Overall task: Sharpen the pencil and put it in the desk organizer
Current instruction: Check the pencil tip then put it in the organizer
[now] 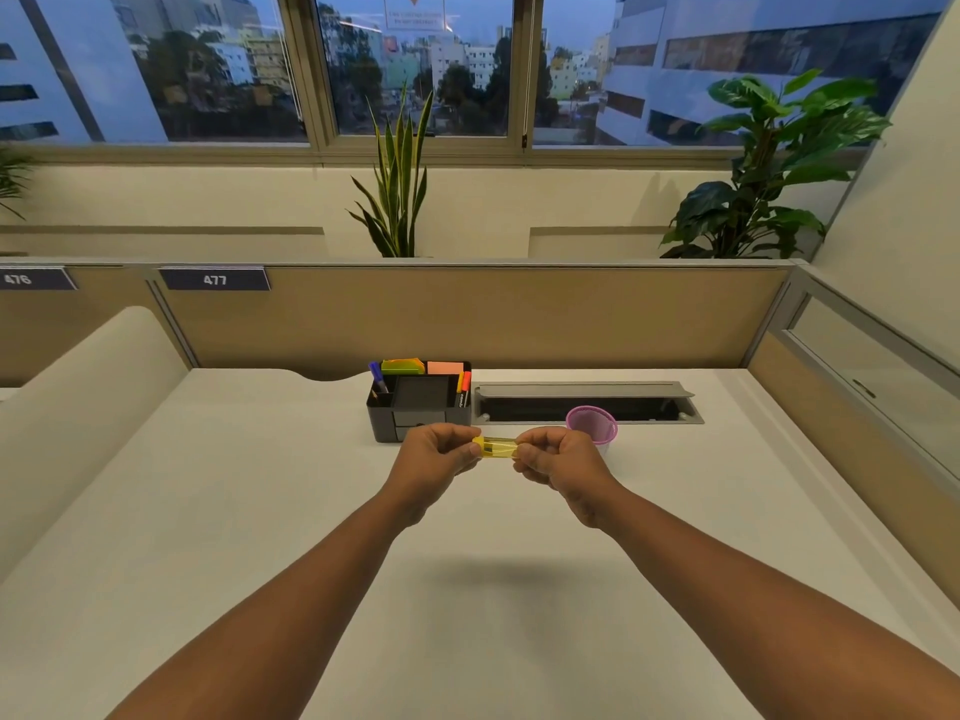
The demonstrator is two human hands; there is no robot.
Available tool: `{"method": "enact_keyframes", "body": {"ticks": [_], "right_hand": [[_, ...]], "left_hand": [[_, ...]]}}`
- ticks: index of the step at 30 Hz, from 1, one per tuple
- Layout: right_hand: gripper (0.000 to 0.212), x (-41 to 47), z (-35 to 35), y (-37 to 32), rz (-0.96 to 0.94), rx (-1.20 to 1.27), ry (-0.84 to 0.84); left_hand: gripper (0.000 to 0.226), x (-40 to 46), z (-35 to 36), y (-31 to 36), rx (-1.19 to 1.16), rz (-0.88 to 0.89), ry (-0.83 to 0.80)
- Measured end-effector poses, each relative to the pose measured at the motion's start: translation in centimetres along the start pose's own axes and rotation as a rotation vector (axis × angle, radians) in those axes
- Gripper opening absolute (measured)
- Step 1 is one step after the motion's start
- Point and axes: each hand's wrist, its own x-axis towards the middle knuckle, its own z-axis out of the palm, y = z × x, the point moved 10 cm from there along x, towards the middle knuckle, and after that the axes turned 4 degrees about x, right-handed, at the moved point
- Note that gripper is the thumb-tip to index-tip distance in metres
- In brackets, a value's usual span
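Above the middle of the white desk, both hands hold one small yellow see-through sharpener. My left hand pinches its left end and my right hand pinches its right end. No pencil shows clearly between the fingers. Just behind the hands stands the black desk organizer, with a purple pen at its left, sticky notes at the back and orange and red markers at its right.
A pink mesh cup stands right behind my right hand. A grey cable slot with a raised lid runs along the back of the desk. Beige partition walls close the desk at the back and right.
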Motion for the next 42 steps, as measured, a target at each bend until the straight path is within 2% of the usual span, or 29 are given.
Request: {"method": "enact_keyframes", "body": {"ticks": [9, 14, 20, 24, 27, 30, 34, 42], "right_hand": [[0.014, 0.2, -0.1, 1.1, 0.046, -0.011, -0.006], [0.019, 0.8, 0.7, 1.6, 0.137, 0.011, -0.092], [0.019, 1.7, 1.3, 1.8, 0.109, -0.248, -0.124], [0.026, 2.5, 2.3, 2.2, 0.076, -0.405, -0.136], [0.026, 3.4, 2.7, 2.0, 0.042, -0.503, -0.09], [0.026, 4.8, 3.3, 1.6, -0.003, -0.568, -0.065], [0.027, 7.2, 4.6, 1.0, -0.05, -0.629, -0.024], [0.028, 13.0, 8.0, -0.4, -0.15, -0.695, -0.003]], "left_hand": [[0.025, 0.2, 0.6, -0.7, 0.068, 0.018, 0.013], [0.021, 0.7, 0.2, -1.4, 0.076, 0.002, 0.015], [0.027, 1.4, 0.3, -2.0, 0.035, -0.027, -0.018], [0.037, 2.2, 0.4, -3.5, 0.078, -0.06, -0.024], [0.039, 3.2, -0.1, -5.3, 0.177, -0.087, 0.017], [0.043, 4.1, -0.9, -7.3, 0.377, -0.094, 0.052], [0.041, 5.7, -1.6, -11.1, 0.656, -0.104, -0.002], [0.029, 8.6, -2.2, -16.8, 0.976, -0.068, -0.1]]}}
